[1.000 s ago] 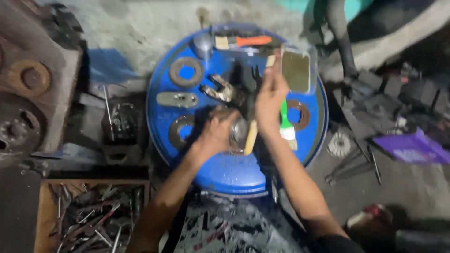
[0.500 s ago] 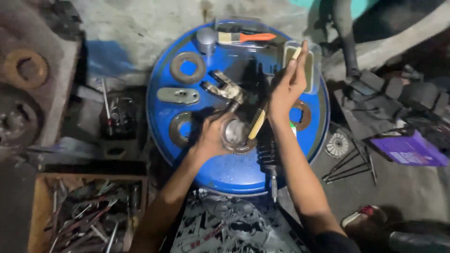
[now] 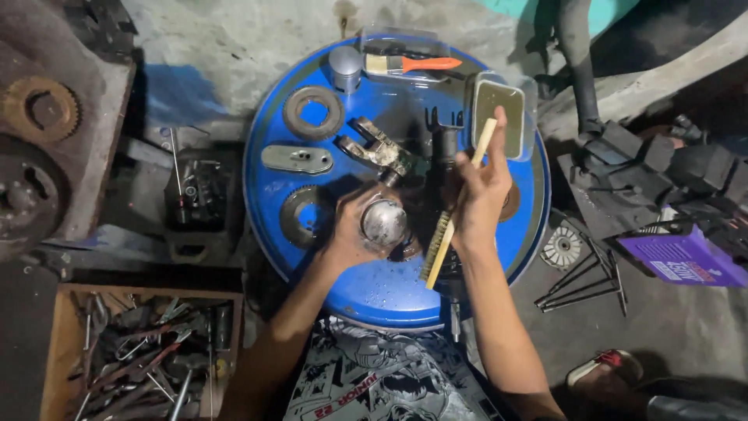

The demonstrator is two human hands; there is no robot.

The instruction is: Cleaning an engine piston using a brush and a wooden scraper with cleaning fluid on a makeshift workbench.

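My left hand [image 3: 352, 230] grips a round grey metal piston [image 3: 383, 223] over the middle of a blue drum lid [image 3: 389, 288]. My right hand [image 3: 479, 191] holds a wooden-handled wire brush [image 3: 456, 204] upright and slightly tilted, its bristle end low, just right of the piston. A connecting rod [image 3: 374, 148] lies on the lid just beyond the piston.
On the lid lie a grey ring gear [image 3: 313, 113], a flat metal plate [image 3: 297, 160], a second piston [image 3: 345, 68], an orange-handled paintbrush [image 3: 413, 64] and a rectangular tin [image 3: 499, 107]. A wooden box of tools [image 3: 140, 355] sits lower left, a purple box [image 3: 686, 259] right.
My right hand has lifted from the lid's rim and turned the brush more upright, drawing it closer to the piston. My left hand now holds the piston raised with its crown showing.
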